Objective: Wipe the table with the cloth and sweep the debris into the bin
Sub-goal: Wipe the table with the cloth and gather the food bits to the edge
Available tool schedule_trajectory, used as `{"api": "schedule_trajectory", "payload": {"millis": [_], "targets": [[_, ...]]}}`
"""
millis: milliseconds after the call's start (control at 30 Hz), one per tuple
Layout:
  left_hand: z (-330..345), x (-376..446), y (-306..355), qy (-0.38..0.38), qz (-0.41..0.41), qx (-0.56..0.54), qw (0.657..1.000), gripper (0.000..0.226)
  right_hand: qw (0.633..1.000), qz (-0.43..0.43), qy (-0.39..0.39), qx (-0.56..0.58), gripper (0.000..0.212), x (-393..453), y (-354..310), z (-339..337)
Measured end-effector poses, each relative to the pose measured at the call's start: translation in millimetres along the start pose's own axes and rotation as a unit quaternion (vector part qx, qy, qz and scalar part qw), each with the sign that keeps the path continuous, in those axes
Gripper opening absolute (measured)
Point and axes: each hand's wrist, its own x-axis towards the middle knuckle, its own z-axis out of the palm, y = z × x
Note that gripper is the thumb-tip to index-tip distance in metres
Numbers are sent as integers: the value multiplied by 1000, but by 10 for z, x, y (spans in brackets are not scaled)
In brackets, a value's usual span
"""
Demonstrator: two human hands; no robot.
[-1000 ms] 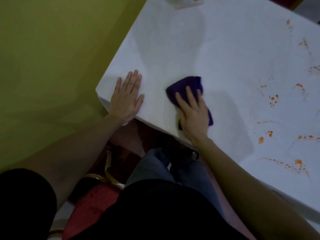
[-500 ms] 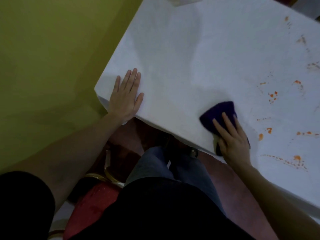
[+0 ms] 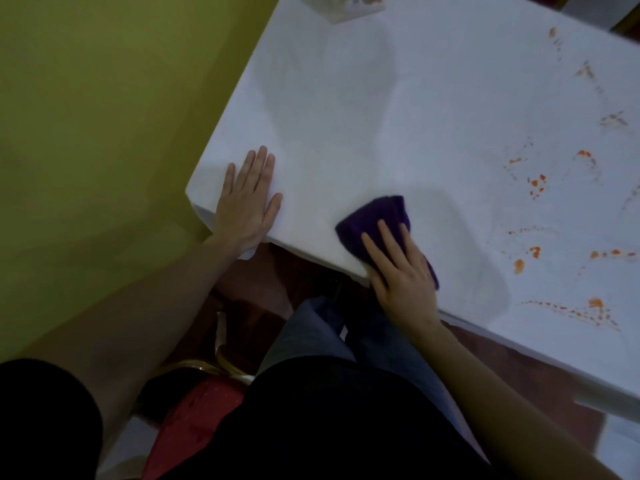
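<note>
A purple cloth (image 3: 374,220) lies bunched on the white table (image 3: 415,116) close to its near edge. My right hand (image 3: 401,271) presses flat on the cloth, fingers spread over it, palm at the table's edge. My left hand (image 3: 249,199) rests flat and open on the table's near left corner, holding nothing. Orange debris and smears (image 3: 535,185) are scattered over the right part of the table, apart from the cloth. No bin is in view.
A pale box-like object (image 3: 346,6) sits at the table's far edge, cut off by the frame. A yellow-green wall (image 3: 104,133) runs along the left. Below the table are my legs and a red chair seat (image 3: 194,410) with a gold frame.
My right hand slid the cloth right along the near edge, then back left to about its earlier spot. The left hand stayed flat on the corner.
</note>
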Motion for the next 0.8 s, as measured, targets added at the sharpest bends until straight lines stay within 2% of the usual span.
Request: {"api": "schedule_trajectory", "payload": {"millis": [167,267,367,500,633,800], "targets": [[-30,96,106,-2,25,4,1000,65,993,117,1,-29,58,-261,646,-298],[-48,256,333,-3,60,-10,998,65,982,183,24,-33,59,80,850,-376],[-15,386,654,-20,108,-23,994,64,969,241,48,-17,59,524,742,-317],[38,510,1024,-31,142,-26,989,62,977,208,53,-5,57,724,342,-201],[74,589,1210,-41,157,-21,987,62,990,133,41,-3,56,258,111,-80],[103,647,1528,-60,193,-25,979,63,979,187,79,-9,61,-521,374,-124]]}}
